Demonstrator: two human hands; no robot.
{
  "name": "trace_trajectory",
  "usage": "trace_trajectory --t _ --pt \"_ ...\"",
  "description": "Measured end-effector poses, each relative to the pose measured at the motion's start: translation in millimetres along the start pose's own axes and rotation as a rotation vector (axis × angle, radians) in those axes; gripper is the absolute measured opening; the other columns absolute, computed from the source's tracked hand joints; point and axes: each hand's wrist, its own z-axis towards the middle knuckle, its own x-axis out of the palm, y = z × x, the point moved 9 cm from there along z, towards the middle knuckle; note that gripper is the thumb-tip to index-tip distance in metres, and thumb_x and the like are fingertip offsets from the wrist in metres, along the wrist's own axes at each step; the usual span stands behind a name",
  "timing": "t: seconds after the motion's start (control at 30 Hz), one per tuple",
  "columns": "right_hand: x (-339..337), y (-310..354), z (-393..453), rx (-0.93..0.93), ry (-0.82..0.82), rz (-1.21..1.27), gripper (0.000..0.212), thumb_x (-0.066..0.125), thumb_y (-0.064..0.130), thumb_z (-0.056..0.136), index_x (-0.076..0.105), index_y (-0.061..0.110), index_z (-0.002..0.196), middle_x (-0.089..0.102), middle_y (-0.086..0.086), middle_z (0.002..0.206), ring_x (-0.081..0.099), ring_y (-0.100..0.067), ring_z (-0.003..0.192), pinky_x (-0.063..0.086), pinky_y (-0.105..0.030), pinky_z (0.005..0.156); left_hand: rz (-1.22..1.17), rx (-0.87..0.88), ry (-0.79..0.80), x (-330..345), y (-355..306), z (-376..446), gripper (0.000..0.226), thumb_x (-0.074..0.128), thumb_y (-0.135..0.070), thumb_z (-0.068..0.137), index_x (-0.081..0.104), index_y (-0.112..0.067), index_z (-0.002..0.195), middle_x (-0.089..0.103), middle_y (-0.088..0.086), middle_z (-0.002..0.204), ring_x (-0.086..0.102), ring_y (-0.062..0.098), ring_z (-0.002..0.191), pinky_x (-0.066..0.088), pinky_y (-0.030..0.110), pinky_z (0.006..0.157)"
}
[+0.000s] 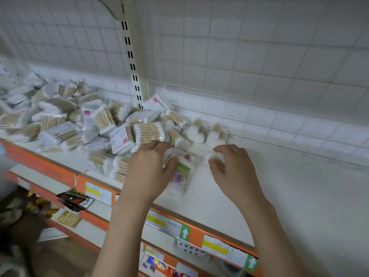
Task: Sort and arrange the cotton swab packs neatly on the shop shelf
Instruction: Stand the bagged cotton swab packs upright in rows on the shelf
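Observation:
A jumbled heap of cotton swab packs (83, 124) covers the left half of the white shelf (279, 186). Several round swab bundles (201, 131) lie just right of the heap near the back. My left hand (151, 168) grips a clear pack with a green and purple label (180, 172) that rests on the shelf in front of the heap. My right hand (231, 166) hovers beside it with curled fingers over a small round swab pack (212, 156); the blur hides whether it grips it.
A wire grid back panel (259, 56) and a slotted upright post (132, 66) stand behind the shelf. An orange front rail with price labels (191, 232) runs along the edge. Lower shelves hold other packaged goods (73, 198).

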Motion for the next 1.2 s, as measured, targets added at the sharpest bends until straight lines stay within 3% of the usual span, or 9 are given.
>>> trace_trajectory --t 0.27,0.4,0.6,0.73,0.8,0.87,1.0,1.1,1.2 --pt "16 10 16 0.035 -0.003 0.003 0.035 0.053 0.029 0.091 0.052 0.018 0.124 0.054 0.003 0.123 0.043 -0.017 0.114 0.036 -0.029 0.096 0.026 -0.065 -0.063 -27 63 21 0.034 0.065 -0.023 0.083 0.063 -0.008 0.113 0.063 0.012 0.108 0.056 0.036 0.102 0.049 0.047 0.080" --pt "25 31 32 0.048 -0.028 0.010 0.039 0.054 0.034 0.090 0.051 0.020 0.126 0.053 0.006 0.125 0.042 -0.014 0.116 0.026 -0.018 0.086 -0.014 -0.022 -0.035 -31 85 50 0.037 0.065 -0.023 0.084 0.061 -0.009 0.118 0.062 0.011 0.113 0.054 0.033 0.108 0.046 0.046 0.087" --pt "48 64 59 0.147 0.005 -0.008 0.049 0.058 0.045 0.084 0.050 0.022 0.127 0.053 0.006 0.122 0.045 -0.012 0.114 0.027 -0.019 0.079 0.007 0.153 0.173 -19 104 98 0.043 0.060 -0.032 0.086 0.056 -0.013 0.124 0.058 0.008 0.118 0.052 0.029 0.110 0.043 0.042 0.092" --pt "66 69 57 0.253 0.084 -0.081 0.054 0.061 0.053 0.079 0.055 0.020 0.121 0.056 0.005 0.117 0.049 -0.014 0.108 0.032 -0.022 0.077 0.030 0.237 0.317 0 112 116 0.038 0.055 -0.042 0.087 0.056 -0.015 0.114 0.052 0.001 0.101 0.053 0.024 0.101 0.045 0.039 0.086" --pt "72 68 51 0.312 0.134 -0.116 0.058 0.062 0.056 0.076 0.056 0.019 0.120 0.057 0.004 0.115 0.051 -0.015 0.105 0.037 -0.024 0.078 0.006 0.258 0.379 12 113 122 0.046 0.053 -0.048 0.087 0.053 -0.017 0.121 0.053 0.000 0.110 0.051 0.022 0.107 0.043 0.038 0.091" --pt "73 67 47 0.367 0.157 -0.129 0.058 0.064 0.059 0.073 0.059 0.020 0.115 0.057 0.005 0.110 0.053 -0.014 0.097 0.042 -0.025 0.076 0.016 0.268 0.440 26 112 125 0.056 0.051 -0.056 0.085 0.049 -0.018 0.126 0.053 -0.001 0.120 0.048 0.020 0.113 0.037 0.038 0.095" --pt "76 71 44 0.436 0.188 -0.121 0.054 0.065 0.064 0.067 0.060 0.022 0.100 0.055 0.011 0.093 0.057 -0.005 0.075 0.050 -0.022 0.063 0.056 0.298 0.509 41 113 130 0.054 0.050 -0.065 0.080 0.053 -0.023 0.113 0.053 -0.006 0.110 0.050 0.018 0.107 0.032 0.040 0.088" --pt "87 72 45 0.471 0.243 -0.159 0.062 0.063 0.071 0.062 0.063 0.015 0.086 0.062 0.002 0.082 0.058 -0.009 0.073 0.052 -0.030 0.068 -0.030 0.295 0.552 44 116 130 0.060 0.054 -0.061 0.080 0.048 -0.024 0.126 0.048 -0.004 0.116 0.047 0.019 0.113 0.034 0.042 0.097" --pt "97 73 48 0.494 0.282 -0.213 0.067 0.060 0.075 0.058 0.056 0.010 0.071 0.060 -0.002 0.070 0.055 -0.013 0.063 0.044 -0.029 0.058 -0.138 0.277 0.543 41 120 131 0.061 0.059 -0.050 0.082 0.044 -0.020 0.133 0.043 0.001 0.127 0.044 0.021 0.118 0.033 0.042 0.101"
